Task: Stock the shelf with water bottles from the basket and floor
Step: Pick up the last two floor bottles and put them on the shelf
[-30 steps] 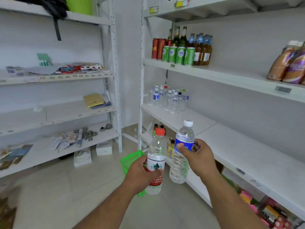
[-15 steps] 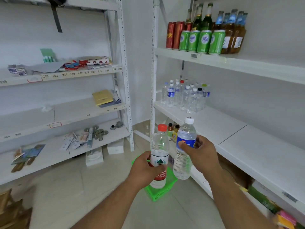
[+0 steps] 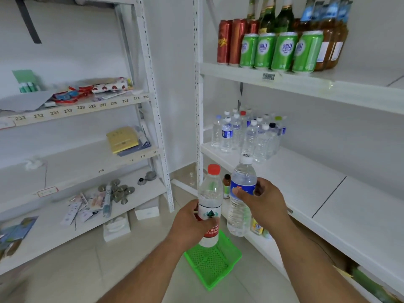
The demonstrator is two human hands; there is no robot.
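Head camera, looking down past both forearms: two water bottles are up in the air, one per hand. The left hand (image 3: 192, 224) wraps its fingers tight round the red-capped bottle (image 3: 209, 206) at the label, held upright. The right hand (image 3: 262, 204) curls thumb and fingers round the white-capped bottle (image 3: 241, 193) with the blue label, tilted slightly, just beside the red-capped one. Directly below them sits one green basket (image 3: 215, 262) on the tiled floor (image 3: 109, 270), with nothing showing on its mesh bottom.

Over on the right, the white shelf (image 3: 306, 182) carries a cluster of water bottles (image 3: 247, 136) at its far left end, well over a dozen caps, mostly white, with one red, one black and one light green; the exact count is hard to tell. The rest of that shelf board stretches bare towards the camera. One level up stand four green cans (image 3: 279, 51), three red cans (image 3: 234, 40), and glass bottles behind them, cut off at the top edge.

On the left rack (image 3: 153, 106), three boards hold loose packets, a yellow pad (image 3: 122, 138) and a scatter of small metal discs (image 3: 120, 191)
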